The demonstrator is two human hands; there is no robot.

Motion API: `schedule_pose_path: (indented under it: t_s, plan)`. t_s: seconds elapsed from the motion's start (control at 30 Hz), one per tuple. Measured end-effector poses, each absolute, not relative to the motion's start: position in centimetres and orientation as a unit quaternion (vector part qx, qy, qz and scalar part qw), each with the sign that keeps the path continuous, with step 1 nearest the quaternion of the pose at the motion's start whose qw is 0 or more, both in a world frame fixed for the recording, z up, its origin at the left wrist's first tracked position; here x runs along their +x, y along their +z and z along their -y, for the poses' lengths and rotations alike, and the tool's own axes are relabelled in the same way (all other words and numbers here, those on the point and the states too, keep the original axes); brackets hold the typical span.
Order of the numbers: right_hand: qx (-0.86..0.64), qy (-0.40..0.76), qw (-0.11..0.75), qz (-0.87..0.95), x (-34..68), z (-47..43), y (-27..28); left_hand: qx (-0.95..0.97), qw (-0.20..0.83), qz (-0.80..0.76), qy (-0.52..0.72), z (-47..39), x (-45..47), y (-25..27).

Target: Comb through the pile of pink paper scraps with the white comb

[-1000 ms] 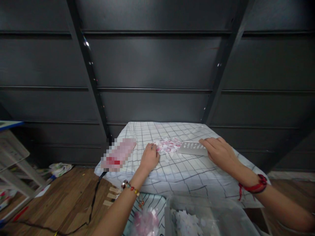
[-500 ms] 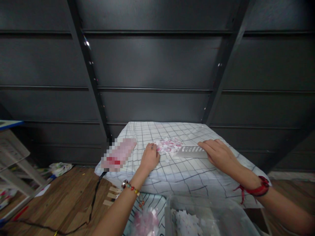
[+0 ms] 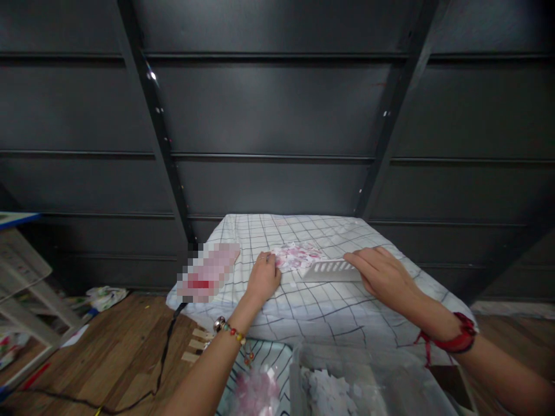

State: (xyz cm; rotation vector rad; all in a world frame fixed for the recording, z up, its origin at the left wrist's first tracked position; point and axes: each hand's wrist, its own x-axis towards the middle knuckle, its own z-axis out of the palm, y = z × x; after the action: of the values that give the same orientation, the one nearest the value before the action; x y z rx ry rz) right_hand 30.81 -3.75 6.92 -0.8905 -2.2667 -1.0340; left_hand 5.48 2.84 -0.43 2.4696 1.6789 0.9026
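Observation:
My right hand (image 3: 381,274) grips the end of a white slotted plastic basket (image 3: 332,273), which is tilted low over the cloth. Beside the basket's left end lies a loose pile of small pink and white pieces (image 3: 297,254). My left hand (image 3: 264,276) rests on the cloth at the pile's left edge, palm down, fingers stretched forward and holding nothing that I can see. Under all this is a white checked cloth (image 3: 303,297) over a low table. What the pieces are exactly is too small to tell.
Close in front stand a clear plastic bin (image 3: 368,370) holding white pieces and a striped tray (image 3: 284,361) with pink bags. A pixelated pink object (image 3: 212,271) lies at the cloth's left, a black cable (image 3: 163,352) running from it. A dark panelled wall (image 3: 269,110) rises behind.
The basket has tipped and shifted slightly left and down with my right hand, its slotted side now showing differently. My left hand and the pile look much the same.

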Motion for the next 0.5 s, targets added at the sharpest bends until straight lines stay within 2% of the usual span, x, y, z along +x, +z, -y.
schedule_pose_path:
  t_s: [0.13, 0.5]
  plan:
    - [-0.315, -0.399, 0.250, 0.824, 30.42, 3.69, 7.22, 0.792, 0.005, -0.538, 0.289, -2.84, 5.48, -0.46]
    - [-0.316, -0.361, 0.238, 0.844, 30.66, 4.14, 7.39, 0.796, -0.005, -0.540, 0.274, -2.92, 5.45, -0.54]
